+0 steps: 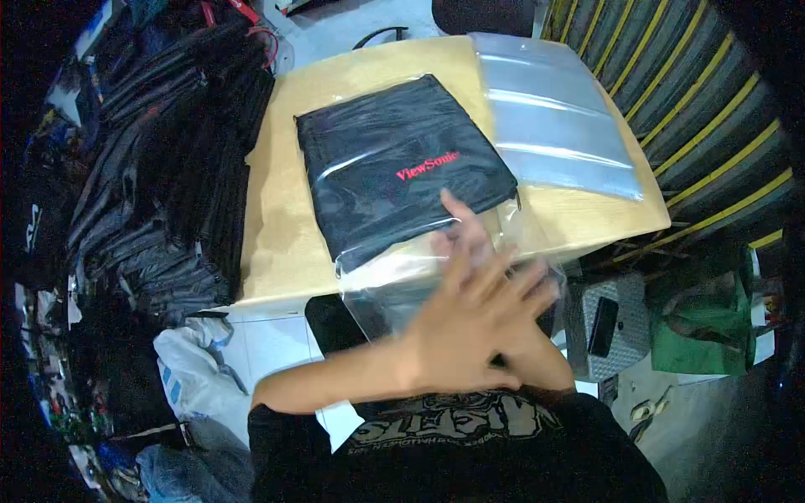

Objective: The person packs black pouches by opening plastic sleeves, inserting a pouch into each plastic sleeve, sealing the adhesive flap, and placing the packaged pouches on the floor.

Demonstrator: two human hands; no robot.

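Note:
A flat black fabric bag [369, 168] with red "ViewSonic" lettering lies inside a clear plastic sleeve [377, 277] on the table. The sleeve's loose end hangs past the table's near edge. My left hand [470, 318] crosses in front of my right, its fingers spread and blurred by motion, with nothing visible in them. Behind it, my right hand [470, 239] is partly hidden. One of its fingers stretches out over the near edge of the black bag; whether it touches cannot be made out.
Clear plastic sleeves [553, 117] lie at the right of the wooden table [272, 193]. A tall stack of folded black bags [184, 168] stands on the left. A phone [602, 327] rests on a grey patterned surface at right, beside a green bag [704, 314].

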